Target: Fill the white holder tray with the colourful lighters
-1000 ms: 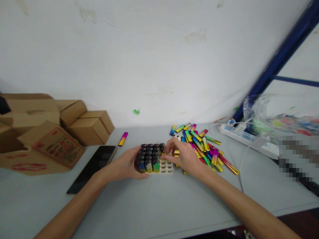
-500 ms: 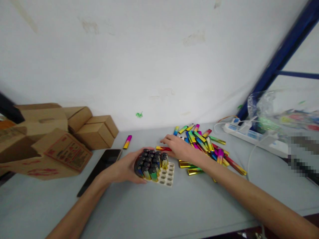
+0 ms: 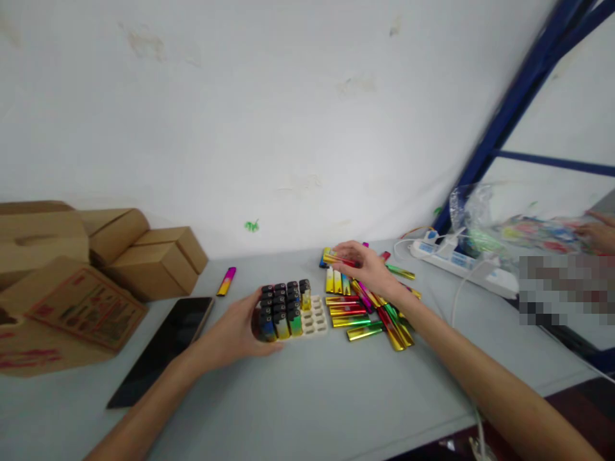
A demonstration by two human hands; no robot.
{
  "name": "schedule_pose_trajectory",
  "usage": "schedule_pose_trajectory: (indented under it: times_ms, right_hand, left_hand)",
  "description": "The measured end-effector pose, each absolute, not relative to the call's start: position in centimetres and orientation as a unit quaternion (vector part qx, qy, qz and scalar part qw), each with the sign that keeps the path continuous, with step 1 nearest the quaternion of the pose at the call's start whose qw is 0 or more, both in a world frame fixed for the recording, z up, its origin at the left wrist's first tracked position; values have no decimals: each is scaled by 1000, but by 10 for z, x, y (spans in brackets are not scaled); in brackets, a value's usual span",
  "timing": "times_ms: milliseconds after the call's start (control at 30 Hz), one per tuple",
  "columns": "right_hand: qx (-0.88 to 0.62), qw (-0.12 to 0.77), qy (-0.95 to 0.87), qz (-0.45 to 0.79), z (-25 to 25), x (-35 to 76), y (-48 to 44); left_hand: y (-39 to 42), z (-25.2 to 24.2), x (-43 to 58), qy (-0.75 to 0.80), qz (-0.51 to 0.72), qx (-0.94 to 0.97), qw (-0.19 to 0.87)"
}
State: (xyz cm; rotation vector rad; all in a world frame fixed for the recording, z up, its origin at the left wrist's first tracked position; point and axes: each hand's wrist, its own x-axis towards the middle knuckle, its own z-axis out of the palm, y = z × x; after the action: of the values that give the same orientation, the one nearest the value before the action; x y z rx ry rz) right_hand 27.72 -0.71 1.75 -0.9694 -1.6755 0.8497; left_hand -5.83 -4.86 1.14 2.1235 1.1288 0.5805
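My left hand (image 3: 240,326) curves round the left side of a white holed tray (image 3: 314,325), gripping it with the black-capped tubes in it. Several black-capped tubes (image 3: 281,314) with shiny coloured bodies stand upright in rows there; the holes on the right side are bare. One yellow capped tube (image 3: 306,298) stands at the back, beside those rows. My right hand (image 3: 362,266) is raised over the pile, fingers pinching a shiny yellow-and-red flat tube (image 3: 331,257). Below that hand lies a loose pile of shiny multicoloured flat tubes (image 3: 353,320).
A black tablet-like slab (image 3: 163,349) and cardboard boxes (image 3: 154,262) are on the left. A single purple-and-yellow tube (image 3: 227,282) lies behind the tray. On the right are a white power strip (image 3: 466,266), its cable, plastic bags (image 3: 473,205) and another person's hand (image 3: 600,234).
The view has turned rightward. My right hand has moved from beside the tray to above the pile, holding a yellow-and-red tube. My left hand stays at the tray.
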Motion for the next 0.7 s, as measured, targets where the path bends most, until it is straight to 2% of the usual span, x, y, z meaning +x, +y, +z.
schedule_pose_trajectory:
  times_ms: [133,433,700]
  right_hand:
    - [-423,532,-629,377,12,282,-18]
    - [-419,480,-579,509,14,267,-35]
    - [-348,508,-511,600,19,260,-45]
  left_hand:
    - [-50,10,-52,460,221,803,308]
    - [-49,13,-51,461,209,803,314]
    - [-50,11,-53,453,211,808,314]
